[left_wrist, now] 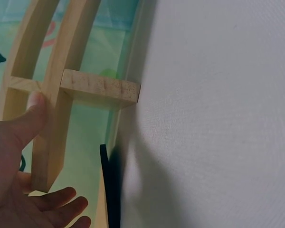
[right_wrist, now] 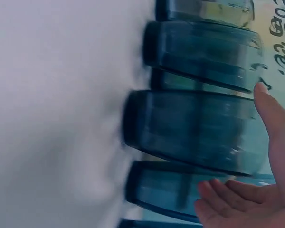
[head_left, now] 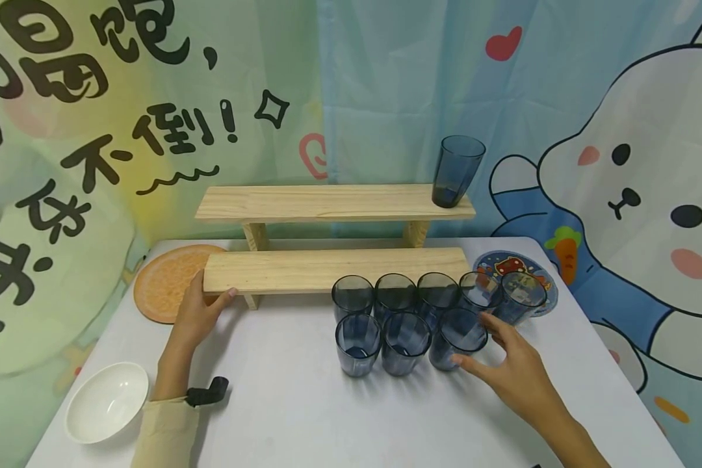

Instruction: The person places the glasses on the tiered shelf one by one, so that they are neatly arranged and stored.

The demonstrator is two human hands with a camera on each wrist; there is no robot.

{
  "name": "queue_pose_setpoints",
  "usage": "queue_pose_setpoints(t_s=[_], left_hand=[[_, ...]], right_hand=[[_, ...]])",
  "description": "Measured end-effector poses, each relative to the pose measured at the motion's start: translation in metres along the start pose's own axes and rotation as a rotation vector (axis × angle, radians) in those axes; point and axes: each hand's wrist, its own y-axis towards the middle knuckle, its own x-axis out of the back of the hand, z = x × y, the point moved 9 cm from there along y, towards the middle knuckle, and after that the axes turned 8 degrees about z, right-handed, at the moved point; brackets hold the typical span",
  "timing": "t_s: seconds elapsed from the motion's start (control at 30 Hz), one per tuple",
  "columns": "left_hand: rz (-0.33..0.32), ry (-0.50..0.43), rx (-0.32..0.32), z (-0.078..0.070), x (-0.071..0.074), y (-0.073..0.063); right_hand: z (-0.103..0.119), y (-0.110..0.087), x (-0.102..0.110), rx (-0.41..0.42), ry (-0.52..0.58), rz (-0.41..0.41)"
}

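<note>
A two-tier wooden stand [head_left: 327, 270] stands at the back of the table. My left hand [head_left: 197, 312] grips the left end of its lower board, the thumb on the front edge; the left wrist view shows the other fingers beyond the board's end. Several blue-tinted drinking glasses [head_left: 406, 344] stand upright in two rows in front of the stand's right half. My right hand [head_left: 511, 374] is spread around the rightmost front-row glass [right_wrist: 194, 130], thumb near its rim on one side and fingers on the other. Another glass [head_left: 457, 172] stands on the upper board's right end.
A white bowl [head_left: 108, 403] sits at the table's left edge. A round orange mat [head_left: 166, 286] lies behind my left hand, and a patterned round mat [head_left: 546, 302] lies at the back right. Printed cloth [head_left: 386, 78] hangs behind the table [head_left: 281, 403].
</note>
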Motion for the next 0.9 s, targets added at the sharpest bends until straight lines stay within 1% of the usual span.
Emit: queue_pose_setpoints(t_s=[0.1, 0.23, 0.33, 0.5, 0.63, 0.7, 0.9], left_hand=[[0.003, 0.001, 0.013, 0.001, 0.000, 0.000], [0.007, 0.001, 0.020, 0.002, -0.001, -0.001], [0.008, 0.000, 0.016, 0.001, -0.001, -0.001], [-0.004, 0.002, -0.005, -0.002, 0.000, 0.000], [-0.007, 0.002, -0.004, -0.001, 0.001, 0.001], [-0.004, 0.001, 0.003, 0.000, 0.001, 0.000], [0.001, -0.009, -0.002, -0.001, 0.000, 0.001]], right_hand=[[-0.001, 0.003, -0.007, 0.039, 0.065, -0.015], [-0.004, 0.005, -0.013, 0.078, 0.172, -0.073], [-0.007, 0.006, -0.017, 0.100, 0.239, -0.105], [-0.009, 0.007, -0.022, 0.135, 0.334, -0.125], [-0.009, 0.007, -0.023, 0.137, 0.357, -0.143], [-0.009, 0.007, -0.023, 0.125, 0.360, -0.148], [-0.006, 0.002, -0.018, 0.085, 0.365, -0.151]])
